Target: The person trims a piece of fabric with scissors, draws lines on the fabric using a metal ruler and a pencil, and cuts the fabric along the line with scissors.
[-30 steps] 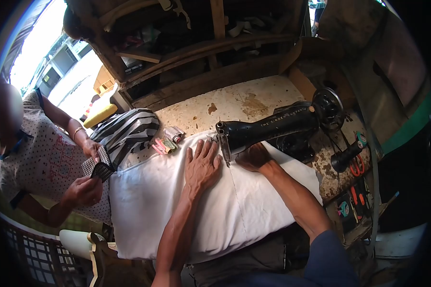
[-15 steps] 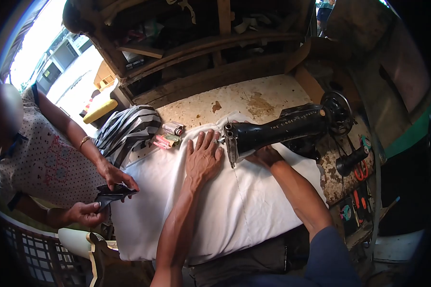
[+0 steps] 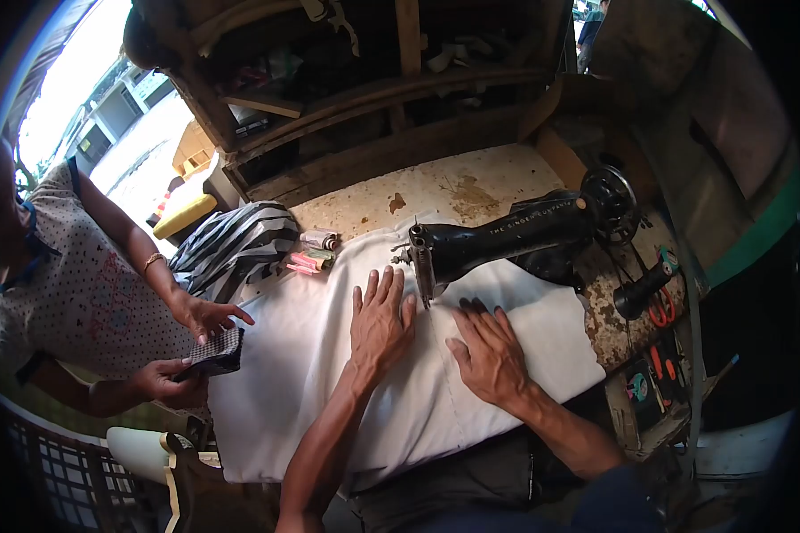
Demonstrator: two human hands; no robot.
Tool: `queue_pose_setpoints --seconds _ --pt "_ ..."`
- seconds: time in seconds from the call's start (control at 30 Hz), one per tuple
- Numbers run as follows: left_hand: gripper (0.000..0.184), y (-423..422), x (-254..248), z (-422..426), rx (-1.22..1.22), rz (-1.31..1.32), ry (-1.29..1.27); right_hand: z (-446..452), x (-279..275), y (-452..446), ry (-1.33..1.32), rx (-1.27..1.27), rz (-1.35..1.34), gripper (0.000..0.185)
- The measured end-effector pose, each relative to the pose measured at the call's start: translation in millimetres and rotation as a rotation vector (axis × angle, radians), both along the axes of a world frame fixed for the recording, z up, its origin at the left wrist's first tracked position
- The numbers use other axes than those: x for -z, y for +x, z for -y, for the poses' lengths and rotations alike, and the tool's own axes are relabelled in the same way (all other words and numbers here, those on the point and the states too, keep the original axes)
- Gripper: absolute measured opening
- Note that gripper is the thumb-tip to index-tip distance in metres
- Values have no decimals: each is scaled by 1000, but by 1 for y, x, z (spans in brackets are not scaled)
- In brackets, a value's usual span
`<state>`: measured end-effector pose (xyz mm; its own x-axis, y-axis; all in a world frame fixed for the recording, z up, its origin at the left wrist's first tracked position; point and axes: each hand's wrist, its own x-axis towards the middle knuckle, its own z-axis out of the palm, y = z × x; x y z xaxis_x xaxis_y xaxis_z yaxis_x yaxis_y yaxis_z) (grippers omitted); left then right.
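White cloth [image 3: 329, 391] is spread over the table under a black sewing machine [image 3: 507, 233]. My left hand [image 3: 380, 324] lies flat on this cloth, left of the needle area, fingers stretched out. On the other side of the needle, my right hand [image 3: 489, 351] rests on the fabric with its fingers extended and slightly apart. A line of stitching or a seam runs down the cloth between my forearms. Both hands hold nothing. The needle tip is too small to make out.
At the left a person [image 3: 98, 293] holds a dark checked wallet-like item [image 3: 213, 351]. Striped fabric [image 3: 240, 244] and small packets [image 3: 311, 260] lie on the table's left. Orange-handled scissors [image 3: 662, 306] and tools [image 3: 662, 366] are at the right. A wooden shelf [image 3: 382, 84] stands behind.
My right hand has come out from behind the machine's arm, toward me, onto the open cloth. My left hand has shifted slightly. The other person has turned or closed the dark item.
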<state>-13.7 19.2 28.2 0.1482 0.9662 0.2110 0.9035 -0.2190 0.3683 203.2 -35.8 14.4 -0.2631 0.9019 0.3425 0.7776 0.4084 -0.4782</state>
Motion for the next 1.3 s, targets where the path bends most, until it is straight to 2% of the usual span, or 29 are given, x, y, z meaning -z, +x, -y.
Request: queue_pose_setpoints --seconds 0.1,0.2,0.3,0.37,0.43,0.47,0.53,0.8,1.0,1.3 --pt "60 -1 5 41 64 -181 -65 39 -8 32 46 -115 328 58" --pt "61 -9 7 47 67 -204 -67 25 -12 62 -19 -219 376 59" --pt "63 -8 14 44 52 -199 -41 23 -19 62 -34 -221 383 57" --pt "63 -4 18 42 41 -191 -36 12 -29 47 -146 -206 385 58" --pt "64 1 19 44 50 -154 -23 -10 -32 29 -247 -168 138 58" --pt "64 4 20 46 63 -162 -30 -18 -19 24 -255 -157 127 58" --pt "64 6 16 48 37 -195 -29 -39 9 16 52 -134 292 59" --pt "63 8 5 43 12 -209 -94 -57 10 18 77 -148 335 59" --pt "64 3 11 30 19 -216 20 -68 5 19 73 -154 393 60" --pt "64 -3 4 10 23 -215 -15 -86 -6 12 22 -172 378 59"
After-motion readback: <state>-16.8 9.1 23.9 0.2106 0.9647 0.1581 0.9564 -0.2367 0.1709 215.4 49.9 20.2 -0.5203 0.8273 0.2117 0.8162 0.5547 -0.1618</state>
